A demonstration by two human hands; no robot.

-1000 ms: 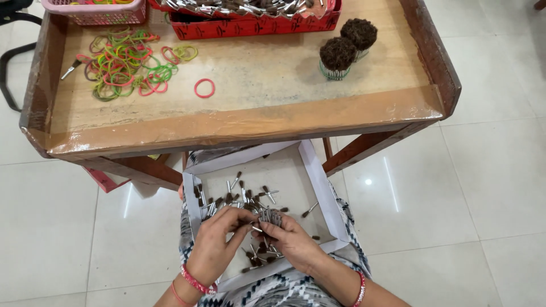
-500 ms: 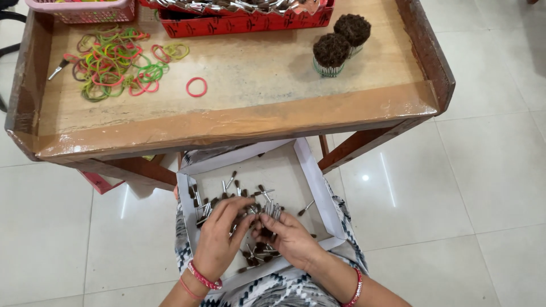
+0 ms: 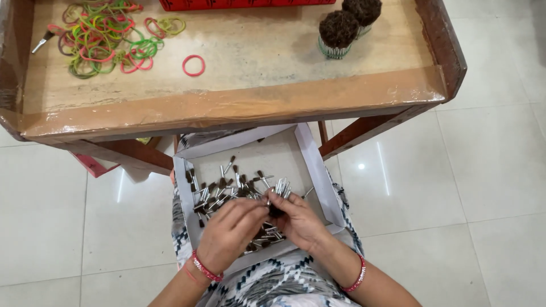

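A shallow white cardboard box rests on my lap, holding several small metal pins with dark brown tips. My right hand holds a small bunch of these pins, their silver shafts fanned upward. My left hand is curled next to it, fingertips touching the same bunch at its base. Both hands hover over the box's near half.
A wooden tray-table stands in front of me. On it lie a pile of coloured rubber bands, one loose red band, two bundled clusters of dark-tipped pins and a red basket. White tiled floor surrounds me.
My hands have drawn closer together around the pin bunch, and the view has tilted down so the far part of the table is cut off.
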